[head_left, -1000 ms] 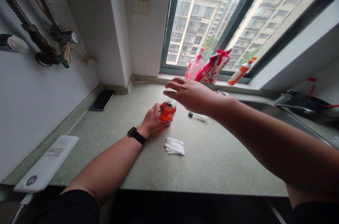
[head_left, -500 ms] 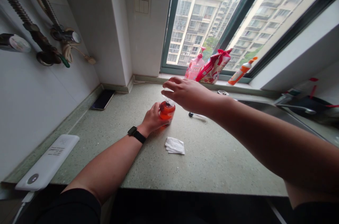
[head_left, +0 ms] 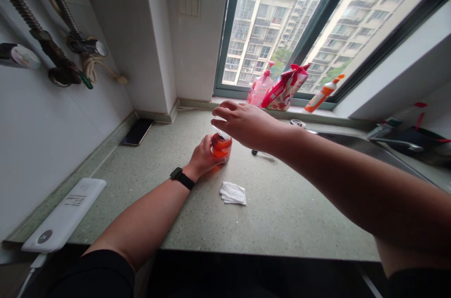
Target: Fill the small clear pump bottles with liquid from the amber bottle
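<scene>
My left hand (head_left: pixel 204 154) is wrapped round a clear bottle of orange-red liquid (head_left: pixel 221 148), which stands on the counter. Over the bottle's mouth is my right hand (head_left: pixel 239 119), its fingers curled round a whitish, partly see-through thing (head_left: pixel 220 131) that touches the dark neck. What that thing is I cannot make out, since the fingers cover most of it. To the bottle's right, partly under my right forearm, lies a clear tube with a black end (head_left: pixel 255 152). A folded white tissue (head_left: pixel 233 193) lies in front of the bottle.
On the windowsill stand a pink pump bottle (head_left: pixel 260 89), a red bag (head_left: pixel 287 89) and an orange-and-white bottle (head_left: pixel 323 95). A phone (head_left: pixel 136 132) and a white power bank (head_left: pixel 65 215) lie at the left. The sink (head_left: pixel 373 152) is at the right, beyond my forearm.
My right hand has shifted slightly left and up over the bottle's mouth, with the whitish thing. My left hand keeps its hold on the bottle.
</scene>
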Motion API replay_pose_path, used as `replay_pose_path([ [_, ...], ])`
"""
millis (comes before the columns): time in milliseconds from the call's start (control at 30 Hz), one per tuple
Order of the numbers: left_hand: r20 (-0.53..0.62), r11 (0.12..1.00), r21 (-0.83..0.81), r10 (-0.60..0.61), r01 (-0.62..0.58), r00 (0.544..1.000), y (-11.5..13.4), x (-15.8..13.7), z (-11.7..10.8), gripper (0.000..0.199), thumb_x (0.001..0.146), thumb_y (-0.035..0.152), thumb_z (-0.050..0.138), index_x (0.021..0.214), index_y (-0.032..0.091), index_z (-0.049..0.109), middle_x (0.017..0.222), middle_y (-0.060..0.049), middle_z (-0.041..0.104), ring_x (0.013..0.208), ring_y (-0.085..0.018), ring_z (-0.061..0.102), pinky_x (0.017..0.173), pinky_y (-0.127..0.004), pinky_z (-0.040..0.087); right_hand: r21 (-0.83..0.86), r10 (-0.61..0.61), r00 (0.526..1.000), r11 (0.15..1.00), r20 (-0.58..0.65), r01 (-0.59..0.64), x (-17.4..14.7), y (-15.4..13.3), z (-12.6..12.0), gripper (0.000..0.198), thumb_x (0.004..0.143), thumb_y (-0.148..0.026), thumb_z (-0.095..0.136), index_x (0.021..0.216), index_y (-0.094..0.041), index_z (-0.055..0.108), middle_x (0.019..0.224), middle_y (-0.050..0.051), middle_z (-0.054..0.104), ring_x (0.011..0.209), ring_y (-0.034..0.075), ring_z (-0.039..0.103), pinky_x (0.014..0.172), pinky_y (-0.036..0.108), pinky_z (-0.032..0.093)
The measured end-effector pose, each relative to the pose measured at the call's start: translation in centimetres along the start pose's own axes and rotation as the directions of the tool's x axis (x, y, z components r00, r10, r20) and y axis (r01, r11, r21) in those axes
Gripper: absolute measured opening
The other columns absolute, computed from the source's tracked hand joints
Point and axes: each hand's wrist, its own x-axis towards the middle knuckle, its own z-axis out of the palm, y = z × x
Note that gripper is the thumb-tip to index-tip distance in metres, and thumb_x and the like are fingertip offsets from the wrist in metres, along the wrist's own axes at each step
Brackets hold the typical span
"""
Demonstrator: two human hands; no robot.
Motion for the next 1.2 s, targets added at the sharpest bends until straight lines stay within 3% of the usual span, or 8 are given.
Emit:
replay_pose_path([
  [333,0.009,0.999,0.008,0.033,-0.033,0.999,-0.2,0.0,0.0,0.063,0.075,0.038,0.090,0.125,0.027,0.054,0.116,-0.008,0.073,0.103,-0.028,0.073,0.090,-0.044,0.061,0.070,0.046,0.999,0.997,-0.020,-0.044,-1.1,0.4,0.7,0.042,0.103,-0.009,0.051,0.136,-0.021,0.073,0.143,0.015,0.066,0.132,0.033,0.055,0.104,0.048,0.055],
  [600,0.014,0.996,0.048,0.071,-0.072,0.997,0.1,0.0,-0.4,0.059,0.078,0.039,0.087,0.127,0.025,0.057,0.115,-0.009,0.072,0.104,-0.031,0.072,0.094,-0.048,0.062,0.166,0.126,0.990,0.980,-0.064,-0.114,-3.4,1.5,2.2,0.064,0.096,0.000,0.048,0.153,-0.023,0.063,0.152,0.014,0.062,0.140,0.033,0.054,0.112,0.050,0.056],
  [767,0.028,0.992,0.063,0.106,-0.108,0.994,0.2,0.1,-0.5,0.059,0.081,0.041,0.086,0.129,0.025,0.057,0.117,-0.010,0.071,0.106,-0.031,0.071,0.096,-0.050,0.062,0.252,0.217,0.971,0.949,-0.095,-0.188,-5.2,1.7,3.8,0.068,0.094,-0.008,0.060,0.160,-0.024,0.057,0.155,0.015,0.059,0.143,0.036,0.053,0.120,0.057,0.052],
  [967,0.032,0.988,0.062,0.142,-0.144,0.989,0.1,0.3,-0.6,0.066,0.082,0.045,0.090,0.137,0.027,0.058,0.119,-0.011,0.070,0.108,-0.031,0.071,0.098,-0.049,0.061,0.381,0.361,0.917,0.882,-0.170,-0.277,-7.5,1.4,7.2,0.070,0.096,-0.020,0.067,0.163,-0.029,0.050,0.153,0.015,0.060,0.144,0.037,0.055,0.120,0.064,0.052],
  [1200,0.049,0.984,0.059,0.163,-0.166,0.985,0.0,0.3,-0.7,0.073,0.085,0.053,0.087,0.145,0.025,0.058,0.127,-0.012,0.069,0.111,-0.029,0.071,0.100,-0.045,0.060,0.587,0.535,0.797,0.753,-0.281,-0.298,-9.9,0.5,10.7,0.062,0.097,-0.025,0.070,0.157,-0.032,0.055,0.149,0.014,0.061,0.138,0.034,0.061,0.115,0.063,0.055],
])
